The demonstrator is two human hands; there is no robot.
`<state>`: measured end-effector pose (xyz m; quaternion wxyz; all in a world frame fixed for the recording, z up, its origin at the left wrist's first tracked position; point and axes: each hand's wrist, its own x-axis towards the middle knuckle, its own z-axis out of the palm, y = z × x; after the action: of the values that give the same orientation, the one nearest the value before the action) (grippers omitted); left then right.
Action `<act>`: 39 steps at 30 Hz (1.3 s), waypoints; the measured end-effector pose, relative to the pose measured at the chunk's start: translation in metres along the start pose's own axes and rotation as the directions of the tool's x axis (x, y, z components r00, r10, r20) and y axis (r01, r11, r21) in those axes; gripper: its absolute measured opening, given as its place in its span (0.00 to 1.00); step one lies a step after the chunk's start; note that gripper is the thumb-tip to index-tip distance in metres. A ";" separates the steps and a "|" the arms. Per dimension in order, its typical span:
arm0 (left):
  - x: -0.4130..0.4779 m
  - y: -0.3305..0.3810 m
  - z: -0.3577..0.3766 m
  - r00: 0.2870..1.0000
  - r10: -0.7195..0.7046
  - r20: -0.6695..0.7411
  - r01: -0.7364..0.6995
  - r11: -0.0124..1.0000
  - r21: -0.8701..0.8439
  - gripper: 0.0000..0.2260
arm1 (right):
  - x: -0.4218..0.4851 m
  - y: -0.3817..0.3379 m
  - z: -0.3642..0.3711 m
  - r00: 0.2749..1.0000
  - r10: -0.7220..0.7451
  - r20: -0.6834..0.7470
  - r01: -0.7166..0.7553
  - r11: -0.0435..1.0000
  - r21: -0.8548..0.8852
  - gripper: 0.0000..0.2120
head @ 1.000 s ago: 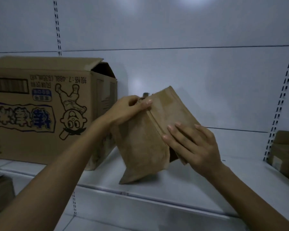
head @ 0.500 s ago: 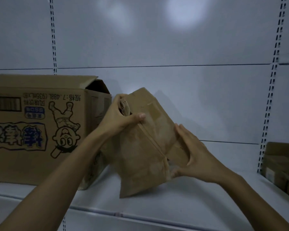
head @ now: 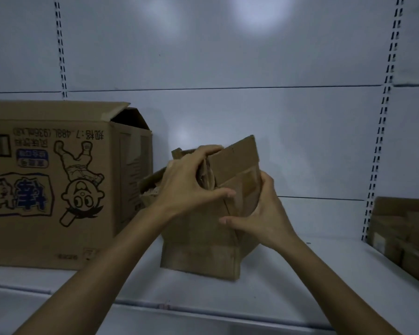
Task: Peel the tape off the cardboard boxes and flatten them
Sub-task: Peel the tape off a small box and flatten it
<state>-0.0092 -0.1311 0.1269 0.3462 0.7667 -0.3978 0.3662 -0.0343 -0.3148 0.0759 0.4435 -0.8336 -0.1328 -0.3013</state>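
Note:
A small plain brown cardboard box point(head: 198, 247) stands on the white shelf point(head: 300, 281) in the middle of the view. Its top flaps are partly open and crumpled brown tape shows inside the opening. My left hand point(head: 189, 182) grips the top of the box, fingers curled over the flap edge and thumb stretched across the front. My right hand point(head: 264, 213) holds the box's right side, thumb on the front, fingers wrapped behind it. A strip of tape point(head: 249, 183) runs across the raised right flap.
A large printed cardboard box point(head: 51, 184) stands upside down on the shelf at the left, close beside the small box. More brown boxes point(head: 404, 240) lie at the right edge. The shelf's white back wall point(head: 228, 56) is right behind.
The small box has been turned from tilted to standing upright on the shelf. My left hand moved over its top opening, and my right hand shifted to clasp the right side.

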 end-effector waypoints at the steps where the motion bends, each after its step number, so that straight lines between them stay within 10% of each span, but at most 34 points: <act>1: 0.001 0.000 0.000 0.999 0.011 -0.050 -0.005 0.995 0.101 0.36 | 0.001 0.001 0.002 0.996 -0.011 -0.093 0.008 1.000 -0.026 0.55; 6: -0.007 -0.020 -0.001 0.897 0.241 -0.369 -0.046 0.884 0.465 0.43 | 0.009 0.012 -0.006 0.957 -0.018 -0.289 0.035 0.998 0.054 0.53; 10: -0.040 -0.041 0.003 0.780 -0.215 -0.588 0.279 0.960 0.019 0.57 | 0.014 0.027 -0.024 0.944 0.104 -0.313 -0.043 0.980 0.196 0.56; 14: -0.046 -0.046 -0.002 0.862 -0.506 -0.026 0.419 0.739 -0.527 0.57 | 0.021 0.036 -0.029 0.947 0.182 -0.264 -0.121 0.965 0.231 0.59; 17: -0.045 -0.048 -0.007 0.749 -0.510 0.423 0.599 0.249 -0.761 0.42 | 0.020 0.044 -0.026 0.944 0.233 -0.234 -0.163 0.945 0.284 0.59; 21: -0.050 -0.053 -0.008 0.742 -0.334 0.581 0.614 -0.008 -0.789 0.27 | 0.018 0.060 -0.026 0.915 0.326 -0.238 -0.228 0.904 0.361 0.55; 29: -0.056 -0.043 0.011 0.706 -0.397 0.587 0.644 0.014 -0.765 0.21 | 0.015 0.077 -0.026 0.865 0.299 -0.402 -0.255 0.954 0.160 0.42; 35: -0.063 -0.030 0.020 0.857 -0.400 0.325 0.515 0.694 -0.503 0.20 | 0.004 0.087 -0.016 0.860 0.261 -0.437 -0.132 0.943 0.305 0.38; 39: -0.075 -0.029 0.018 0.914 -0.272 0.300 0.378 0.841 -0.388 0.13 | -0.001 0.091 -0.012 0.897 0.291 -0.332 -0.155 0.912 0.381 0.32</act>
<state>-0.0097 -0.1064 0.0484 0.5179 0.7630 -0.3707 0.1101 0.0049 -0.3763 0.0208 0.6319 -0.6777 0.0032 -0.3761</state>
